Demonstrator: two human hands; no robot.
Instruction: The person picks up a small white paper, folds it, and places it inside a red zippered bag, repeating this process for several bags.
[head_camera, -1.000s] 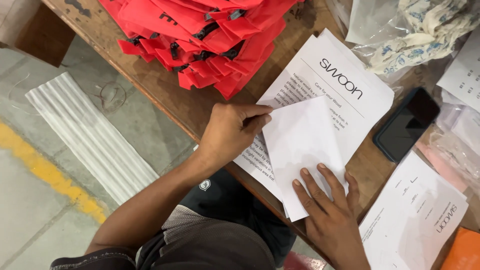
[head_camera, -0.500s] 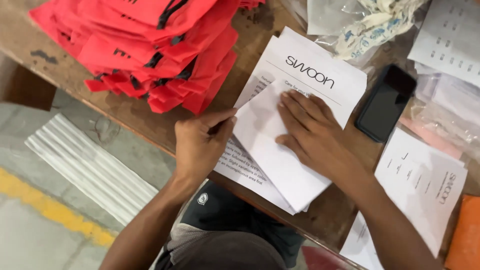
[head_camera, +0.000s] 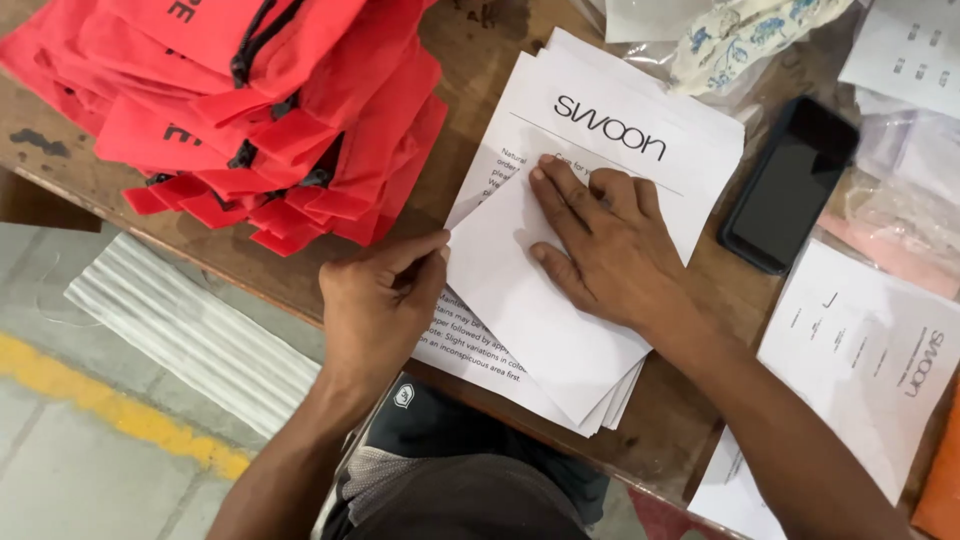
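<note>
A stack of white printed sheets (head_camera: 640, 110) lies on the wooden table (head_camera: 480, 40). The top sheet (head_camera: 520, 300) is folded over, blank side up. My left hand (head_camera: 375, 300) pinches the folded sheet's left corner between thumb and fingers. My right hand (head_camera: 610, 245) lies flat on the fold, fingers spread, pressing it down toward the stack.
A pile of red drawstring bags (head_camera: 250, 110) sits at the upper left. A black phone (head_camera: 790, 185) lies right of the stack. More printed sheets (head_camera: 860, 350) lie at the right, clear plastic packets (head_camera: 740, 35) at the top. The table edge runs diagonally below my hands.
My right hand has slid up the folded sheet from its lower end to the upper edge. My left hand keeps hold of the corner.
</note>
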